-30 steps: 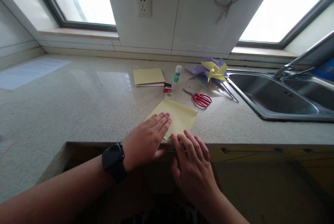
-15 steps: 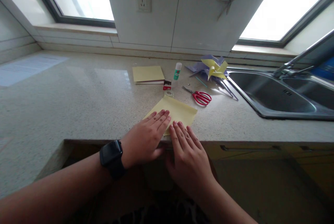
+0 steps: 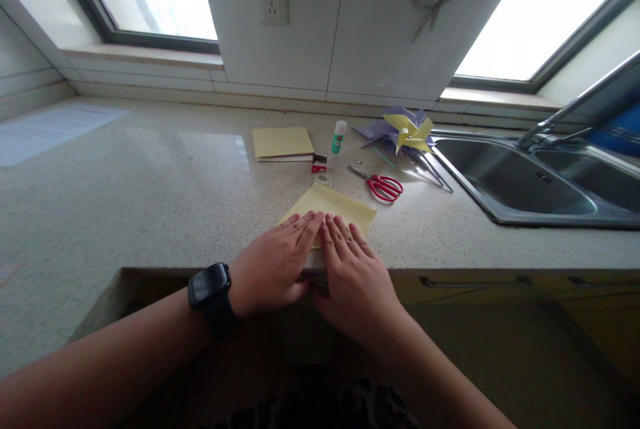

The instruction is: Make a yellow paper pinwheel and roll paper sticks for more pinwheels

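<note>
A sheet of yellow paper (image 3: pixel 334 199) lies at the counter's front edge, one corner pointing away from me. My left hand (image 3: pixel 280 259) rests flat on its left part, fingers stretched out; a black smartwatch (image 3: pixel 210 286) is on that wrist. Beside it, my right hand (image 3: pixel 357 276) presses on the near part of the paper, its fingers straight and the fingertips of both hands almost touching. My palms cover the near corner. Just beyond the far corner are a roll of tape (image 3: pixel 323 180) and a small red-and-black box-shaped item (image 3: pixel 319 163).
Red-handled scissors (image 3: pixel 384 187) lie right of the paper. Behind are a glue stick (image 3: pixel 339 137), a stack of yellow paper (image 3: pixel 283 142) and a yellow-and-purple pinwheel (image 3: pixel 407 130). A steel sink (image 3: pixel 500 219) is at the right, printed sheets (image 3: pixel 55 126) at the far left.
My right hand has slid forward and a little left over the paper, bringing its fingertips beside the left hand's. The left hand has hardly moved.
</note>
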Motion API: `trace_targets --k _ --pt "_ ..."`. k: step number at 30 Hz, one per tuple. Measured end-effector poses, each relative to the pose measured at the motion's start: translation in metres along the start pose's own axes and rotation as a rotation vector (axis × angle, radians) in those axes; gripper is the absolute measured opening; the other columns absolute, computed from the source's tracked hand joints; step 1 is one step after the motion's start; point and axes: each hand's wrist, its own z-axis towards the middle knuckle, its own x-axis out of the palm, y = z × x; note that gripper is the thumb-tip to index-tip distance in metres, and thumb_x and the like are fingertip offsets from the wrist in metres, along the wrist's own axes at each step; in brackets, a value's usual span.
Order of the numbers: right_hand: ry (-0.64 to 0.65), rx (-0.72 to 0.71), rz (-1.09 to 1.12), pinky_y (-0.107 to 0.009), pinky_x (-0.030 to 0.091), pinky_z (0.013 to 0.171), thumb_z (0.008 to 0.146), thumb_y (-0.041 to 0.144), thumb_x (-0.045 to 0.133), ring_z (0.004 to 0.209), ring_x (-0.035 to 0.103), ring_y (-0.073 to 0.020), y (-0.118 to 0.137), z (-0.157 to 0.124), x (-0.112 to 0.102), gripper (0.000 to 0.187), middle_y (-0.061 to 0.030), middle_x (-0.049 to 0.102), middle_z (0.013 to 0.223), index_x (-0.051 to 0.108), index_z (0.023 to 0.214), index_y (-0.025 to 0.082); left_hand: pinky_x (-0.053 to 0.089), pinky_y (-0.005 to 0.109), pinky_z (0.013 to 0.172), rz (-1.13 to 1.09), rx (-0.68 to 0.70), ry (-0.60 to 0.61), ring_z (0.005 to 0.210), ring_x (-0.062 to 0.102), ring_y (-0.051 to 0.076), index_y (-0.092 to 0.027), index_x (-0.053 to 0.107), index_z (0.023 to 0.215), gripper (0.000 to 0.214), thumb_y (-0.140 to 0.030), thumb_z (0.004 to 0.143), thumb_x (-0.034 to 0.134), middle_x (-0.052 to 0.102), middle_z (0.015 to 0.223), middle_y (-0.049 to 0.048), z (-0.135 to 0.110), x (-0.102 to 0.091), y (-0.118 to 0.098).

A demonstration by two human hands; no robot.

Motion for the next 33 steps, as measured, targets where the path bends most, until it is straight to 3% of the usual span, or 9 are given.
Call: trace_targets --k 8,11,15,18,22,24,28,33 --pt "0.051 -0.019 -0.002 -0.049 0.020 0.127 0.073 0.037 0.066 0.153 0.021 -0.0340 -0.006 0.010 0.000 0.098 -0.0244 0.024 0.163 0.030 0.154 -0.005 0.022 0.046 0.126 0.048 0.015 0.013 0.154 0.021 0.031 0.000 0.018 0.155 0.093 -0.029 0.080 0.063 0.025 0.164 0.0255 -0.002 -0.004 -0.002" --pt "0.070 -0.033 -0.005 -0.049 0.022 0.127 0.074 0.039 0.066 0.153 0.021 -0.0340 -0.008 0.010 0.000 0.099 -0.0237 0.023 0.163 0.029 0.155 -0.004 0.024 0.050 0.125 0.140 -0.045 -0.038 0.153 0.022 0.035 0.001 0.024 0.154 0.085 -0.024 0.081 0.061 0.026 0.163 0.0276 -0.008 -0.006 -0.020" --pt "0.073 -0.066 -0.056 -0.048 0.025 0.126 0.088 0.027 0.051 0.153 0.022 -0.0323 -0.010 0.011 0.002 0.075 -0.0233 0.025 0.162 0.032 0.154 -0.004 0.035 0.050 0.120 0.237 -0.120 -0.071 0.144 0.040 0.038 0.005 0.036 0.149 0.070 -0.021 0.087 0.052 0.040 0.155 0.0296 -0.015 0.001 -0.053" --pt "0.047 -0.070 -0.071 -0.047 0.027 0.125 0.092 0.020 0.043 0.153 0.022 -0.0318 -0.012 0.010 0.002 0.067 -0.0249 0.025 0.162 0.032 0.153 -0.007 0.042 0.051 0.114 0.294 -0.169 -0.072 0.135 0.051 0.039 0.007 0.039 0.148 0.066 -0.018 0.088 0.050 0.049 0.147 0.0310 -0.015 0.009 -0.065" --pt "-0.052 -0.071 -0.032 -0.047 0.029 0.125 0.090 0.016 0.046 0.154 0.020 -0.0284 -0.015 -0.004 -0.001 0.069 -0.0213 0.025 0.163 0.031 0.154 -0.003 0.042 0.050 0.114 0.329 -0.192 -0.093 0.134 0.052 0.039 0.009 0.041 0.146 0.065 -0.022 0.089 0.051 0.051 0.146 0.0315 -0.014 0.016 -0.067" --pt "-0.084 -0.051 -0.013 -0.047 0.030 0.125 0.086 0.018 0.052 0.153 0.025 -0.0277 -0.017 -0.015 -0.003 0.069 -0.0190 0.031 0.162 0.038 0.152 0.001 0.042 0.049 0.115 0.359 -0.178 -0.112 0.135 0.051 0.039 0.008 0.044 0.145 0.063 -0.023 0.091 0.050 0.051 0.146 0.0309 -0.014 0.018 -0.066" --pt "-0.083 -0.037 -0.002 -0.046 0.030 0.125 0.081 0.016 0.055 0.150 0.034 -0.0263 -0.020 -0.032 -0.003 0.068 -0.0151 0.042 0.158 0.047 0.148 0.006 0.039 0.049 0.116 0.398 -0.156 -0.160 0.135 0.052 0.037 0.006 0.045 0.145 0.062 -0.023 0.090 0.051 0.052 0.147 0.0282 -0.014 0.021 -0.064" --pt "-0.077 -0.046 0.000 -0.046 0.028 0.126 0.082 0.020 0.055 0.148 0.037 -0.0273 -0.019 -0.027 -0.003 0.069 -0.0155 0.044 0.157 0.047 0.148 0.005 0.041 0.049 0.114 0.379 -0.151 -0.188 0.129 0.054 0.037 0.005 0.049 0.142 0.063 -0.027 0.089 0.055 0.056 0.141 0.0268 -0.010 0.018 -0.058"
